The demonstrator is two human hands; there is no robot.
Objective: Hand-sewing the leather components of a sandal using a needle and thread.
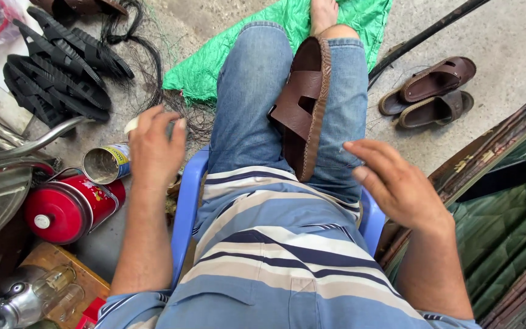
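**Sandal clamped between the knees, both hands lifted**

Clutter fills the left edge: a stack of black rubber soles point(56, 67) on the concrete, a shiny metal rail below it, a red canister point(68, 207) lying on its side, and an open tin can point(106, 163) just beside the canister. The left hand point(153, 149) hovers above that can, fingers curled round a small pale object whose kind cannot be made out. A blue plastic chair point(185, 207) shows under the seated person, who wears jeans and a striped shirt. At centre, a brown leather sandal point(302, 106) stands on edge, wedged between the thighs, its stitched rim facing up; a green sheet point(214, 67) lies under the bare foot beyond. The right hand point(391, 183) hangs just right of the sandal, not touching it, fingers spread loosely and holding nothing. Farther right, a finished pair of brown sandals point(430, 91) rests on the floor, well apart from the hands.
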